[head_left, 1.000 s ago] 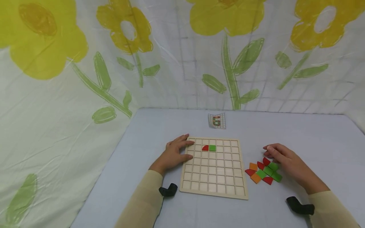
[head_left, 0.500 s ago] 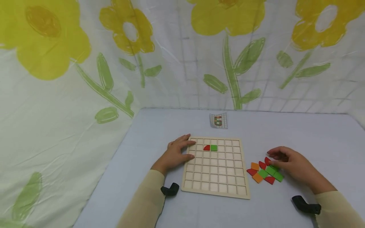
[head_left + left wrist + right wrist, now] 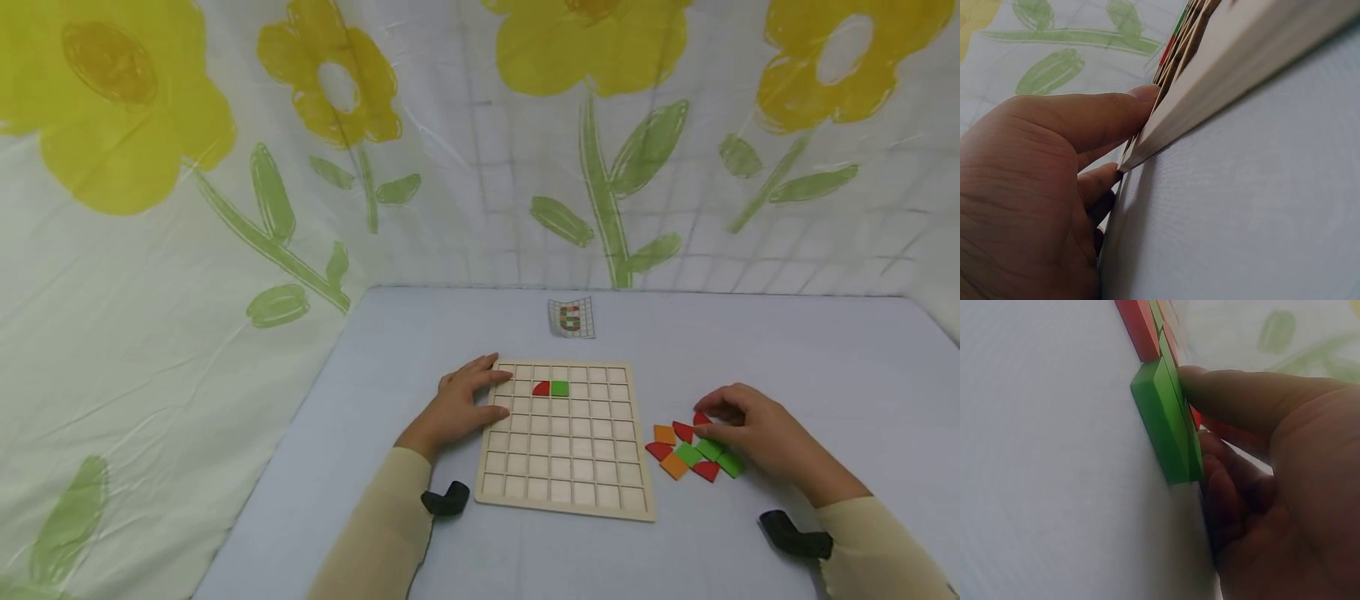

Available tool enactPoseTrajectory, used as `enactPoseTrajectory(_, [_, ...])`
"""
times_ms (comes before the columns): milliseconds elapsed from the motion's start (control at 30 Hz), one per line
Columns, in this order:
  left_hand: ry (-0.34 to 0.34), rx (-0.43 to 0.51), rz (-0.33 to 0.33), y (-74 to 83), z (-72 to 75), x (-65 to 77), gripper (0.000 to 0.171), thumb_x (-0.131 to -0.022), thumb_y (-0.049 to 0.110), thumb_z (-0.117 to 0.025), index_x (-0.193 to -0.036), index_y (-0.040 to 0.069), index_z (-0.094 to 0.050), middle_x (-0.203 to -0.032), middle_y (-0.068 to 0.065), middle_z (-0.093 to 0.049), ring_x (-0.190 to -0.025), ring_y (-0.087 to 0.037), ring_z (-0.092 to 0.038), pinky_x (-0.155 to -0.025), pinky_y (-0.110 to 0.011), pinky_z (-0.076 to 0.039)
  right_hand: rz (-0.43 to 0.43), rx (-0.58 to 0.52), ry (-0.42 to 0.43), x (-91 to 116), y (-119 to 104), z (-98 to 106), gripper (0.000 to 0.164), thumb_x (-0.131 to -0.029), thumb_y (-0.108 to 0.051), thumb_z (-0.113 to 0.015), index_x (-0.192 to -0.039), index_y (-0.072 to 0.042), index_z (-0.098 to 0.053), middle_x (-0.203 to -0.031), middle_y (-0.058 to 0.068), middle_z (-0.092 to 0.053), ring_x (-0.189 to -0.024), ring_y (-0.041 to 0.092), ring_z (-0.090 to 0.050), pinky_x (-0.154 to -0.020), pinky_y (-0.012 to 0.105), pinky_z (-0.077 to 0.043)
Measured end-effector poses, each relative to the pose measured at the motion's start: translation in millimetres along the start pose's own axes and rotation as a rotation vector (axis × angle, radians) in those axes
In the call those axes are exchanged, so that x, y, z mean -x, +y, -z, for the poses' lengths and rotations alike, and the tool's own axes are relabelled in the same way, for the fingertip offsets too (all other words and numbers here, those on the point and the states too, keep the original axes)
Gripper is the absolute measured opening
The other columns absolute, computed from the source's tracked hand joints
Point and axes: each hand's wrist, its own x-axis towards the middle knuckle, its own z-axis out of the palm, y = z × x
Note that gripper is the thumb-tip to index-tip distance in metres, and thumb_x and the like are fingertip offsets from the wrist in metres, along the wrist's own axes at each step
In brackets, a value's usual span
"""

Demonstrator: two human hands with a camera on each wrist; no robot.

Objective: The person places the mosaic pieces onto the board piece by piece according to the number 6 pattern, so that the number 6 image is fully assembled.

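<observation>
A wooden grid board [image 3: 562,510] lies flat on the table. Set in its cells, side by side, are a red quarter-circle tile [image 3: 542,389] and a green square tile [image 3: 559,388]. My left hand [image 3: 459,407] rests on the board's left edge, thumb and index finger lying over the rim, as the left wrist view also shows. To the right, my right hand [image 3: 761,433] is over the far side of a pile of loose tiles. Its thumb and index finger pinch a red quarter-round tile [image 3: 702,418], partly hidden; the thumb overlaps green tiles [image 3: 1163,415] in the right wrist view.
The loose pile also has orange squares [image 3: 673,466], green squares [image 3: 730,463] and more red quarter-rounds [image 3: 705,471], lying against one another. Behind the board is a small paper card [image 3: 572,317] with a coloured grid pattern. A flower-printed curtain [image 3: 450,217] stands beyond the table.
My right hand has come down onto the pile, thumb and index finger closing round a red tile. The left hand and the board stay in place; the view shifts slightly.
</observation>
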Motion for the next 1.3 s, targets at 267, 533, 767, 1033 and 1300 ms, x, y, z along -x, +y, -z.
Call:
enactPoseTrajectory(267, [0.005, -0.008, 0.001, 1.7, 0.0, 1.5, 0.061, -0.095, 0.034, -0.083, -0.152, 0.021, -0.066, -0.175, 0.003, -0.035, -0.162, -0.019, -0.022, -0.126, -0.051, -0.01, -0.02, -0.041, 0.01, 1.6, 0.5, -1.3, 0.024, -0.098, -0.017, -0.084, -0.109, -0.008, -0.065, -0.102, 0.005, -0.067, -0.097, 0.028, -0.058, -0.075, 0.031, -0.052])
enactPoseTrajectory(533, [0.004, -0.003, 0.006, 0.6, 0.1, 0.5, 0.062, -0.095, 0.034, -0.084, -0.153, 0.021, -0.066, -0.175, 0.003, -0.034, -0.162, -0.02, -0.022, -0.126, -0.052, -0.011, -0.013, -0.034, 0.035, 2.7, 3.0, 0.1, 0.026, -0.103, -0.022, -0.079, -0.124, -0.007, -0.074, -0.117, 0.01, -0.07, -0.106, 0.031, -0.059, -0.08, 0.027, -0.052])
enactPoseTrajectory(767, [-0.003, 0.005, 0.013, -0.3, -0.2, 0.3, 0.061, -0.095, 0.034, -0.085, -0.153, 0.023, -0.066, -0.175, 0.005, -0.034, -0.163, -0.018, -0.02, -0.127, -0.05, -0.01, -0.027, -0.05, 0.069, 5.1, 3.9, 1.7, 0.023, -0.108, -0.028, -0.073, -0.119, -0.009, -0.079, -0.118, 0.01, -0.071, -0.106, 0.029, -0.057, -0.078, 0.026, -0.051])
enactPoseTrajectory(1033, [0.005, 0.014, 0.002, 0.0, 0.4, 0.6, 0.061, -0.095, 0.032, -0.085, -0.152, 0.021, -0.067, -0.175, 0.003, -0.035, -0.163, -0.021, -0.021, -0.126, -0.052, -0.011, -0.032, -0.117, 0.116, 5.4, 5.6, 3.1, 0.037, -0.108, -0.031, -0.074, -0.135, -0.005, -0.073, -0.13, 0.014, -0.073, -0.103, 0.011, -0.061, -0.079, 0.016, -0.051])
enactPoseTrajectory(1300, [-0.002, -0.005, 0.0, -0.4, -0.1, -0.7, 0.061, -0.095, 0.031, -0.085, -0.152, 0.02, -0.066, -0.175, 0.002, -0.035, -0.163, -0.022, -0.022, -0.126, -0.053, -0.011, -0.005, -0.131, 0.148, 6.4, 3.4, 3.3, 0.029, -0.107, -0.025, -0.075, -0.128, -0.005, -0.074, -0.12, 0.012, -0.073, -0.095, 0.015, -0.06, -0.074, 0.02, -0.051])
